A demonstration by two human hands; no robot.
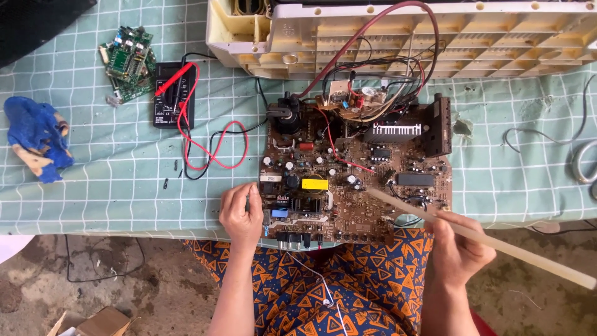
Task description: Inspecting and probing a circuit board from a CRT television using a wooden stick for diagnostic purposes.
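Table under a checked green cloth [124, 186]: brown circuit board [367, 180], black multimeter [173, 93], blue rag [34, 137], cream casing [398, 37].

One large brown circuit board [357, 180] lies on the checked green cloth. Up and left of it sits one black multimeter [174, 94], trailing one red lead [214, 146] and one black lead [202, 167]. Further left lies one small heap of green circuit boards [129, 61], and one crumpled blue rag [36, 138]. Above the board stands one cream plastic casing [497, 37]. One long pale stick [479, 239] crosses its right corner. Two hands are in view.
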